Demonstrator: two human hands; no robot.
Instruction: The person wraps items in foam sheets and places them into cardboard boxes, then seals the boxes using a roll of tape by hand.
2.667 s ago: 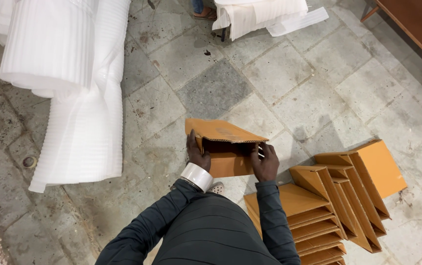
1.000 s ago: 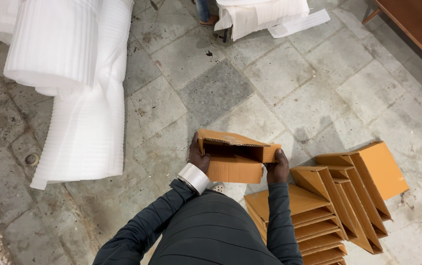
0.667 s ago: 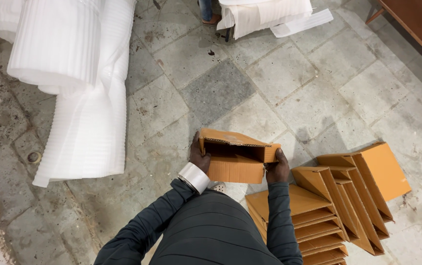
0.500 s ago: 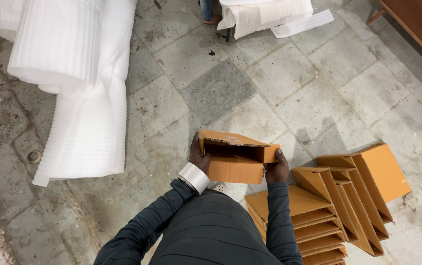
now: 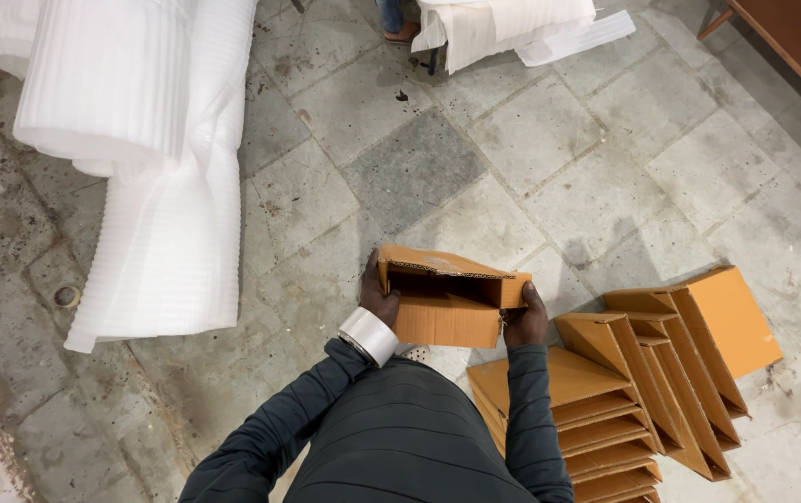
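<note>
We've got the cardboard box (image 5: 447, 303) gripped at both ends, left hand (image 5: 377, 296) and right hand (image 5: 526, 321) clamped on it, above the stone floor (image 5: 512, 158), beside stacked folded cartons (image 5: 605, 391).

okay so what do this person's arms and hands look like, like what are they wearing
Both arms are covered in long, dark grey-green sleeves of a finely ribbed, knit-like fabric, reaching to the wrists. The left hand is bare, with a wide white band around the wrist, like a ring of tape or a cuff; which, I cannot tell. The right hand is bare, with no gloves, rings or watch visible.
</note>
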